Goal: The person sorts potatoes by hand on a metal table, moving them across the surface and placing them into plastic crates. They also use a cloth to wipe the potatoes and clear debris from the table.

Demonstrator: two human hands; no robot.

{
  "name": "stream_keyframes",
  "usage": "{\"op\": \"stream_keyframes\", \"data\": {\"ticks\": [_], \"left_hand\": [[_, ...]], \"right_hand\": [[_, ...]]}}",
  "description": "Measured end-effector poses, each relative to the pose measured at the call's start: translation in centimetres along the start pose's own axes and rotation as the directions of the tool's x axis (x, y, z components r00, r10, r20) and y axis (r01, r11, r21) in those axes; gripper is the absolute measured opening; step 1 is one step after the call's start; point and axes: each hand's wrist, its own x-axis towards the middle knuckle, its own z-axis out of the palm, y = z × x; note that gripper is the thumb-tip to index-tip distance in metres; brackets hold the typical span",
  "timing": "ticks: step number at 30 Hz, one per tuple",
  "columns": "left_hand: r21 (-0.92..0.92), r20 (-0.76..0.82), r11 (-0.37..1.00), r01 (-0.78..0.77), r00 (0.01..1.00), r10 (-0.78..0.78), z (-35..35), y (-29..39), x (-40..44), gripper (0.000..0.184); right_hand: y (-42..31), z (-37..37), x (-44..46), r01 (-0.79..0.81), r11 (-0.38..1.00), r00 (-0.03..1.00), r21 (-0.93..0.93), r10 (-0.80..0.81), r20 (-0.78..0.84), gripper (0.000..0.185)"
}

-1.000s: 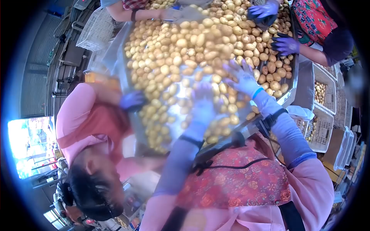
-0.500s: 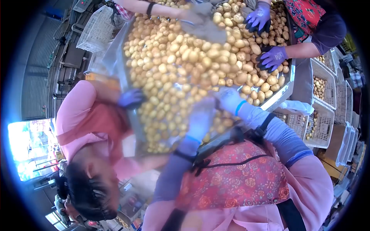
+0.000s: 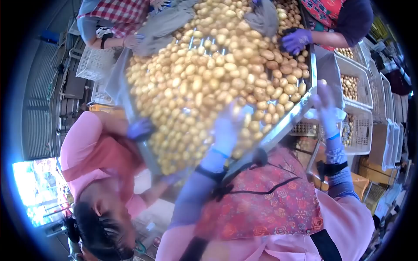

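Many small yellow-brown potatoes [image 3: 191, 82] cover a metal-edged sorting table [image 3: 285, 126]. My left hand [image 3: 228, 126], in a pale glove, is over the potatoes near the table's front edge, blurred by motion; its fingers are smeared and I cannot tell whether it holds one. Beyond the table's right edge is my right hand [image 3: 324, 102], also gloved, raised above the crates. At its fingertips shows a small yellowish thing, seemingly a potato, with the fingers around it blurred.
A co-worker in pink [image 3: 104, 156] stands at the left with gloved hands at the table. Another person's purple glove [image 3: 296, 41] touches potatoes at the right; a person in checks [image 3: 117, 13] handles grey cloth [image 3: 165, 28]. White crates [image 3: 359, 126] with potatoes stand at the right.
My right hand has moved from over the potatoes to beyond the table's right edge. My left hand stays over the potatoes. The grey cloth at the back has shifted left, with more cloth in view.
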Motion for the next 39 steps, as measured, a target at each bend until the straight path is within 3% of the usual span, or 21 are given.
{"op": "stream_keyframes", "data": {"ticks": [1, 3, 5, 6, 8, 10, 11, 14, 16, 17, 18, 20, 23, 25, 27, 30, 32, 34, 37, 38, 39], "left_hand": [[-0.057, -0.048, 0.99, -0.131, 0.991, 0.128, 2.4, 1.1, -0.6, 0.058], [0.088, 0.194, 0.957, -0.277, 0.947, 0.256, 3.8, 5.2, -0.4, 0.062], [0.165, 0.335, 0.894, -0.416, 0.877, 0.346, 3.2, 6.7, -0.3, 0.064], [0.192, 0.379, 0.862, -0.469, 0.846, 0.375, 2.4, 6.5, -0.7, 0.065], [0.475, 0.407, 0.771, -0.424, 0.883, 0.235, 0.3, -0.5, -4.9, 0.07], [0.617, 0.414, 0.654, -0.438, 0.887, 0.204, -4.7, -5.9, -9.5, 0.072], [0.7, 0.396, 0.601, -0.386, 0.91, 0.123, -6.8, -6.7, -11.3, 0.072], [0.739, 0.215, 0.631, -0.235, 0.971, 0.109, -6.8, -8.3, -12.0, 0.072], [0.663, 0.108, 0.711, -0.233, 0.97, 0.217, -6.7, -6.6, -8.4, 0.07], [0.793, 0.081, 0.589, -0.156, 0.985, 0.153, -5.9, -2.2, -2.9, 0.066], [0.798, 0.008, 0.578, -0.173, 0.961, 0.276, -5.3, -3.1, -0.8, 0.063], [0.717, -0.013, 0.696, -0.045, 0.997, 0.077, -3.9, -6.3, 2.2, 0.054], [0.528, -0.035, 0.847, -0.069, 0.994, 0.103, -4.1, -9.0, 3.9, 0.044], [0.278, -0.162, 0.951, -0.134, 0.969, 0.184, -3.7, -8.6, 3.3, 0.037], [0.091, -0.205, 0.978, -0.186, 0.958, 0.201, -0.6, -5.4, 2.3, 0.041], [0.344, 0.073, 0.823, -0.451, 0.887, 0.455, 4.2, 5.3, 1.2, 0.045], [0.382, 0.183, 0.735, -0.559, 0.826, 0.533, 4.8, 7.0, 2.1, 0.046], [0.238, 0.115, 0.812, -0.533, 0.846, 0.521, 5.9, 6.3, 2.4, 0.043], [0.474, 0.235, 0.83, -0.293, 0.951, 0.202, 5.3, 1.5, 3.8, 0.039], [0.54, 0.295, 0.815, -0.21, 0.954, 0.051, 4.9, 0.8, 4.7, 0.038], [0.587, 0.383, 0.777, -0.23, 0.924, -0.016, 5.0, -0.1, 5.7, 0.037]], "right_hand": [[-0.3, 1.7, -1.1, -0.064, 0.977, 0.998, 0.202, 0.057, 0.041, 0.057], [-5.4, 5.6, -2.8, -0.243, 0.84, 0.953, 0.485, 0.114, 0.28, 0.048], [-6.2, 6.4, -2.9, -0.379, 0.811, 0.886, 0.446, 0.179, 0.427, 0.041], [-3.7, 5.1, -2.1, -0.432, 0.881, 0.826, 0.191, 0.301, 0.477, 0.041], [2.4, 1.4, -1.1, -0.428, 0.839, 0.893, 0.337, 0.334, 0.303, 0.042], [6.8, -2.9, 0.9, -0.296, 0.928, 0.939, 0.224, 0.326, -0.111, 0.045], [7.1, -4.5, 2.2, -0.328, 0.896, 0.929, -0.3, 0.248, -0.275, 0.047], [1.2, -0.9, 3.2, -0.212, 0.973, 0.975, 0.089, 0.204, 0.087, 0.046], [-5.2, 7.3, 2.2, 0.15, 0.989, 0.938, 0.01, -0.146, 0.313, 0.045], [-7.9, 11.0, 1.7, 0.285, 0.954, 0.893, -0.088, -0.231, 0.386, 0.045], [-9.8, 13.4, 1.3, 0.299, 0.891, 0.902, -0.342, -0.148, 0.405, 0.044], [-9.7, 15.8, 3.2, 0.203, 0.947, 0.718, -0.248, 0.028, 0.695, 0.042], [-8.7, 15.8, 2.9, -0.039, 0.95, 0.841, 0.311, -0.137, 0.524, 0.042], [-9.4, 12.9, 1.8, -0.525, 0.534, 0.798, 0.662, 0.039, 0.601, 0.047], [-7.5, 10.6, 0.3, -0.768, -0.196, 0.589, 0.61, 0.16, 0.792, 0.049], [-11.8, 7.8, -0.4, -0.571, -0.597, 0.533, 0.563, 0.251, 0.808, 0.051], [-5.1, 7.8, -2.8, -0.42, -0.588, 0.792, 0.691, 0.135, 0.596, 0.046], [1.3, 2.5, -2.8, -0.269, -0.905, 0.837, 0.33, -0.05, 0.545, 0.037], [3.9, -10.2, 3.6, -0.244, -0.683, 0.902, 0.688, 0.101, 0.42, 0.062], [3.7, -13.1, 5.0, -0.117, -0.526, 0.877, 0.842, 0.343, 0.336, 0.072], [4.2, -14.6, 6.2, 0.039, -0.132, 0.694, 0.99, 0.716, 0.068, 0.079]]}}
